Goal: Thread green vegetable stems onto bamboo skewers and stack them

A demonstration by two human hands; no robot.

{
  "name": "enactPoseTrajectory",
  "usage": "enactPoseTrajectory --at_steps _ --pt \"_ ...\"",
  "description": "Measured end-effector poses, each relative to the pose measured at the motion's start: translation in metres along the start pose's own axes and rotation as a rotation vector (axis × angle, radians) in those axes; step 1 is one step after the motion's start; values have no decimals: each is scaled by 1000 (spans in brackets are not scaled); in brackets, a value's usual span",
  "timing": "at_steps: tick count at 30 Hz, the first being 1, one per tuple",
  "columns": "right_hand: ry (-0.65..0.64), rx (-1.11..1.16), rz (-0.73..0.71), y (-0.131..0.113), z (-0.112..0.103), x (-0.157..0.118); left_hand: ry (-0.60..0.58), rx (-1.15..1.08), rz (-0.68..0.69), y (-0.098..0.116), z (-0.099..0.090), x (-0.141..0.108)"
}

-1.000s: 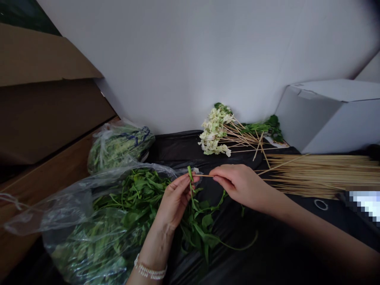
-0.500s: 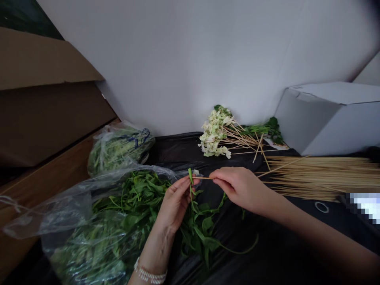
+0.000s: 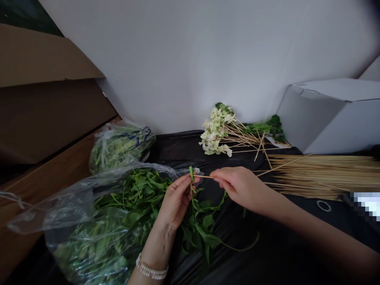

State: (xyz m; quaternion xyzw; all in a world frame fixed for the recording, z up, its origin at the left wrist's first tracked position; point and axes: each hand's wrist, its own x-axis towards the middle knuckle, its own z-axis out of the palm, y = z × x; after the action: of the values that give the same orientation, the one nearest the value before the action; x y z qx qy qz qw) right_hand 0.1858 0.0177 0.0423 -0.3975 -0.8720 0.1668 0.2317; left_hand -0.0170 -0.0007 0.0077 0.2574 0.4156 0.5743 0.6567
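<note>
Between thumb and fingers my left hand [image 3: 177, 198] pinches a green leafy stem [image 3: 191, 173], its cut end pointing up. My right hand [image 3: 234, 182] is closed on a thin wooden skewer [image 3: 204, 176], held level, whose far end meets the stem at my left fingertips. Whether the tip has pierced the stem is hidden by the fingers. Leafy greens [image 3: 204, 233] hang or lie below the hands on black plastic sheeting [image 3: 234, 265]. Left of my left hand, more greens [image 3: 136, 202] spill from an opened clear plastic bag [image 3: 68, 213].
Skewers with pale leafy pieces [image 3: 216, 130] lie by the white wall, with green bunches [image 3: 267, 126] behind. Many bare skewers [image 3: 320, 174] are heaped at the right, before a white box [image 3: 335, 114]. A second bag of greens [image 3: 118, 146] and a cardboard box [image 3: 50, 114] stand left.
The view has shifted slightly. Both hands keep nearly the same pose, with the skewer still against the stem.
</note>
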Motion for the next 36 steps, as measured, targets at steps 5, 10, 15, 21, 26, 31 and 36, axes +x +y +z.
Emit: enactPoseTrajectory --at_steps 5,10,15,21,26,31,36 --pt "-41 11 28 -2 0 0 10 15 7 -1 1 0" --pt "4 -40 2 -1 7 -1 11 44 29 -2 2 -1" --pt "25 -80 -13 -1 15 -2 -2 55 -10 -5 2 -2" --pt "0 -27 -18 -3 24 -3 -56 103 -19 -14 7 -3" --pt "28 34 -55 -2 25 -1 -89 227 44 -16 4 -3" --pt "183 30 -20 5 4 2 105 462 364 -15 4 -1" --pt "386 -47 -8 14 -20 0 60 661 490 -33 2 1"
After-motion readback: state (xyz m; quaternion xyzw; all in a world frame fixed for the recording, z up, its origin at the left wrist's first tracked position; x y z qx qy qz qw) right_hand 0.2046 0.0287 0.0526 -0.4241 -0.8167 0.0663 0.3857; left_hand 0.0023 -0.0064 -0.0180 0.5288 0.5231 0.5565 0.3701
